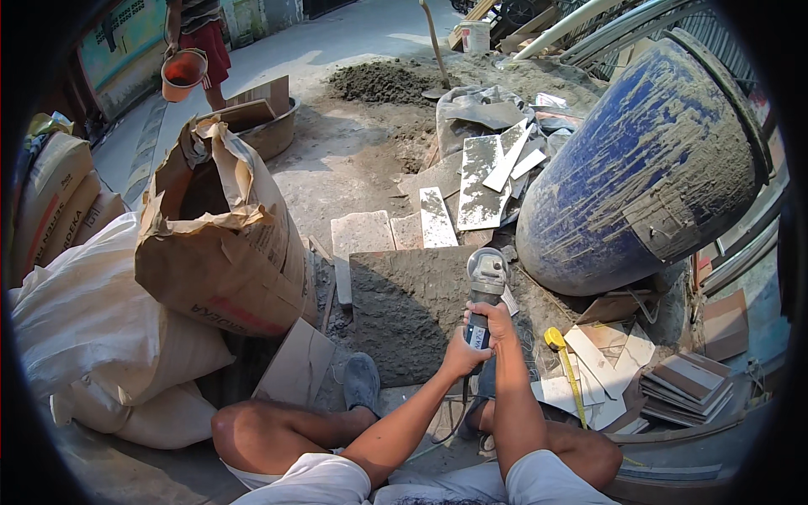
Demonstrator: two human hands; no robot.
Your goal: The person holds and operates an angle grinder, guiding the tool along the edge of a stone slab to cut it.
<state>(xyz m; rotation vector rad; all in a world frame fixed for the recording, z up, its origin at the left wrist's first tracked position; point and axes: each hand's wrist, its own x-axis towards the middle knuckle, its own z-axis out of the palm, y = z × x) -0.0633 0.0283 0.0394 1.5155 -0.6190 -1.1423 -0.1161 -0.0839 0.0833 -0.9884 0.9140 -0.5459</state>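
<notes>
I hold an angle grinder (486, 273) out in front of me with both hands, its metal head pointing away. My left hand (465, 354) is closed round the rear of its body, where the cord hangs down. My right hand (495, 321) grips the body further forward. Beneath and beside the grinder lies a rough slab (404, 307) smeared with grey dust, partly in shade. Beyond it sit a narrow white tile strip (437, 217) and a larger speckled tile piece (481, 185). The grinder's disc cannot be made out.
A torn paper cement bag (227, 278) and white sacks (109, 311) stand at left. A mud-caked blue drum (631, 177) leans at right, near a yellow tape measure (556, 340) and stacked tiles (686, 387). Further off, a person holds an orange bucket (183, 74) near a sand heap (383, 82).
</notes>
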